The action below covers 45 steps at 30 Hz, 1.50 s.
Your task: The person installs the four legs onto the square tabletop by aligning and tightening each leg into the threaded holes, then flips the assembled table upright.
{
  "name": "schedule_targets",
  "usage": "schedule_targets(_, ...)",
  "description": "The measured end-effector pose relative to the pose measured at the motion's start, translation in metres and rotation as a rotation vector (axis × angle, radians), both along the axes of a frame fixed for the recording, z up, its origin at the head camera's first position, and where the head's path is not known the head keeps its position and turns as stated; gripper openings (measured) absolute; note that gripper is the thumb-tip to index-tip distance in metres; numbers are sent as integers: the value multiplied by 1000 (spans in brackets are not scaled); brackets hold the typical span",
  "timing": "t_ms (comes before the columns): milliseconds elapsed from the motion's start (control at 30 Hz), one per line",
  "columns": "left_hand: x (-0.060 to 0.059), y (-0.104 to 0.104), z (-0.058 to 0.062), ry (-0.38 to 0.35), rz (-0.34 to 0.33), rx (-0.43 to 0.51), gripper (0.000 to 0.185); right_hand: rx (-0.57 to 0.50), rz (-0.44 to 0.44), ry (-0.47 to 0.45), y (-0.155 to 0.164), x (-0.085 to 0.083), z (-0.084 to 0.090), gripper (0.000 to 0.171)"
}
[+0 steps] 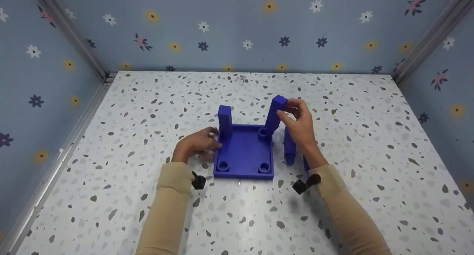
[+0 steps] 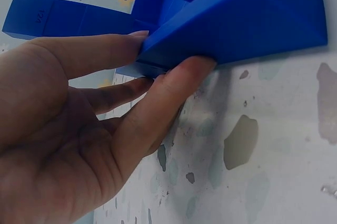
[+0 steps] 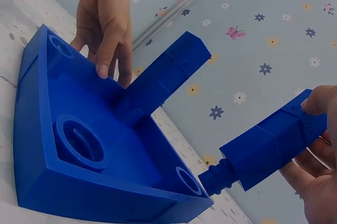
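Observation:
A blue square tabletop (image 1: 244,147), tray-like with raised rims, lies underside up, with round sockets at its corners. One blue leg (image 1: 224,121) stands upright in the far left corner. My left hand (image 1: 198,143) grips the left edge, digits against the rim and lower wall in the left wrist view. Between thumb and fingers, my right hand (image 1: 301,125) pinches a second blue leg (image 3: 274,142), tilted, its threaded end (image 3: 217,177) pointing down close to the far right socket (image 3: 188,181). Whether the thread touches the socket I cannot tell. Both near sockets (image 1: 264,168) hold no leg.
Right of the tabletop lies a loose blue leg (image 1: 290,147). Another blue piece (image 1: 306,164) shows partly beneath my right wrist. The speckled white table (image 1: 155,106) meets flower-patterned panels (image 1: 237,32) at the back and both sides.

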<state>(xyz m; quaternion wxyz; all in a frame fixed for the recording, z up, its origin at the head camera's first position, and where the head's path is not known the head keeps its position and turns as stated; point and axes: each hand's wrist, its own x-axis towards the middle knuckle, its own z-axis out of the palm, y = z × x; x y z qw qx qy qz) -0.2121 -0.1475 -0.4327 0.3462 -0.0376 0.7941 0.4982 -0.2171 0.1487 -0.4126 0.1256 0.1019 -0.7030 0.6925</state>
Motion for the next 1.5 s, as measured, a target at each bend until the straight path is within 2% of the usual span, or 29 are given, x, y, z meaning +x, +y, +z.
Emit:
schedule_targets(200,0,0,0,-56,38,33,59,6,20,18,-14,7,10,36)
schedule_targets(300,1,0,-1,-44,29,29,59,36,9,34,-20,12,15,36)
schedule_targets(500,2,0,0,-53,29,35,57,39,0,37,-24,10,11,38)
schedule_targets(900,2,-2,2,-61,30,38,55,75,38,50,-25,11,6,38)
schedule_targets(1200,1,-1,2,5,9,25,58,107,49,85,-22,14,2,38)
schedule_targets(1500,1,-1,-2,10,-1,11,57,157,42,119,-21,17,0,37)
